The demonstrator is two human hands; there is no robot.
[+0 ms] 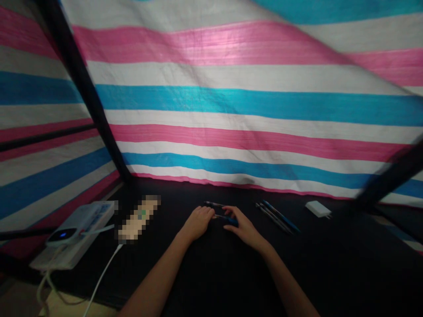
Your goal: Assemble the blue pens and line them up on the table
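Note:
My left hand (200,222) rests low over the black tabletop, fingers bent together at the pale end of a slim blue pen (232,220). Around the pen's blue end curls my right hand (245,228), in a loose grip with thumb and forefinger on either side. Part of the pen is hidden by the fingers. Just beyond both hands lies a dark pen (214,204), close to the fingertips; whether a finger touches it I cannot tell.
Several pens (276,216), some blue, lie side by side to the right. Farther right sits a white charger plug (317,208). At left are a blurred-out phone-like object (139,220) with a white cable (105,275), and a box (79,251) carrying a lit device (62,235). Striped sheeting (231,103) hangs behind.

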